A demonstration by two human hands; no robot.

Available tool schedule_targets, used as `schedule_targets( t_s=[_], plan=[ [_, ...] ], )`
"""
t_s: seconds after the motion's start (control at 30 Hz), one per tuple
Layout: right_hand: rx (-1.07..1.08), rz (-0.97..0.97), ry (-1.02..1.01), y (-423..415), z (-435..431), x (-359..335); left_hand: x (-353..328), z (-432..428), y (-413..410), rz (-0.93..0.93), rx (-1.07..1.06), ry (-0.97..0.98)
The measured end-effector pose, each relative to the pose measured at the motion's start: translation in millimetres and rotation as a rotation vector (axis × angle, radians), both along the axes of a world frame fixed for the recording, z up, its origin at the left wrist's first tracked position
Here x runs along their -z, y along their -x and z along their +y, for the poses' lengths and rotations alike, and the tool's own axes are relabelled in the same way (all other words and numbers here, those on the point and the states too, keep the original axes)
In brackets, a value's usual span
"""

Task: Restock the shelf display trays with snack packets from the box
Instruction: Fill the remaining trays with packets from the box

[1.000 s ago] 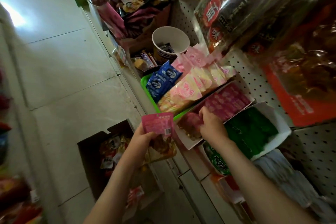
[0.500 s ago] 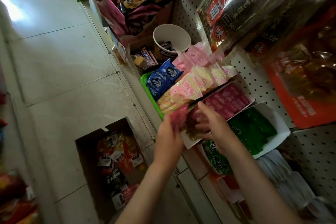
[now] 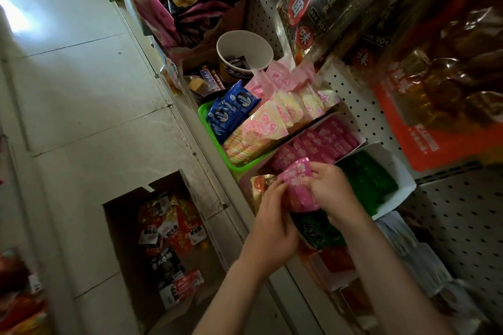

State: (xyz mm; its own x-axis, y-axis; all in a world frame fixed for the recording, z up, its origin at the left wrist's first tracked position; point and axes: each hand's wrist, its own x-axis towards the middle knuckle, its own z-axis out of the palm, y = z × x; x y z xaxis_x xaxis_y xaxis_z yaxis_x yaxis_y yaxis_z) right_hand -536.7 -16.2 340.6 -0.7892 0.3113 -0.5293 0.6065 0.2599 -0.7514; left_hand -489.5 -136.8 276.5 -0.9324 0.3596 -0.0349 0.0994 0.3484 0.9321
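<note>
The open brown cardboard box [image 3: 163, 242] of loose packets sits on the floor. My left hand [image 3: 272, 228] and right hand [image 3: 330, 193] both pinch the pink foil snack packet [image 3: 298, 185] over the near end of the white card display tray [image 3: 363, 140] — half a second ago only the left hand carried it. If I push it in crooked, I judge it could buckle the row or slip off the shelf edge.

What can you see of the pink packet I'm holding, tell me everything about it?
The pink packet is a glossy plastic pouch, bright pink with pale print too blurred to read. It looks slightly puffed, printed face up. It is held over the near end of the white tray of similar pink packets. The left hand pinches its left edge; the right hand grips its right side, fingers curled over the top corner.
</note>
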Motion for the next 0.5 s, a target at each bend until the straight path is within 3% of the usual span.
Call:
schedule_targets(
  t_s=[0.17, 0.33, 0.5],
  plan=[
    [-0.073, 0.108, -0.505, 7, 1, -3, 8, -1, 1, -0.127, -0.064, 0.007],
    [-0.124, 0.243, -0.613, 15, -12, -7, 3, 6, 13, -0.291, -0.12, 0.049],
    [-0.087, 0.26, -0.663, 26, -14, 5, -5, 12, 31, -0.375, -0.099, 0.077]
  ],
)
